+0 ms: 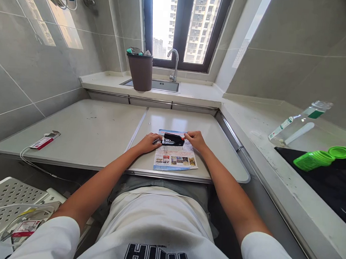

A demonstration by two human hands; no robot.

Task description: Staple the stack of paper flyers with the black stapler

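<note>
Left hand [149, 142] and right hand [194, 140] both hold 1 stapler [173, 139] lying on 1 leaflet [175, 160].

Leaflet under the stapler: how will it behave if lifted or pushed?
Likely floppy: the leaflet looks like thin printed paper lying flat. Probably slides easily on the smooth table, though the stapler resting on it likely pins it.

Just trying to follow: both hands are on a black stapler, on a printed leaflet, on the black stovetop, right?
No. The head view shows the left hand and right hand on the black stapler on the printed leaflet, which lies on the white table, not the stovetop.
</note>
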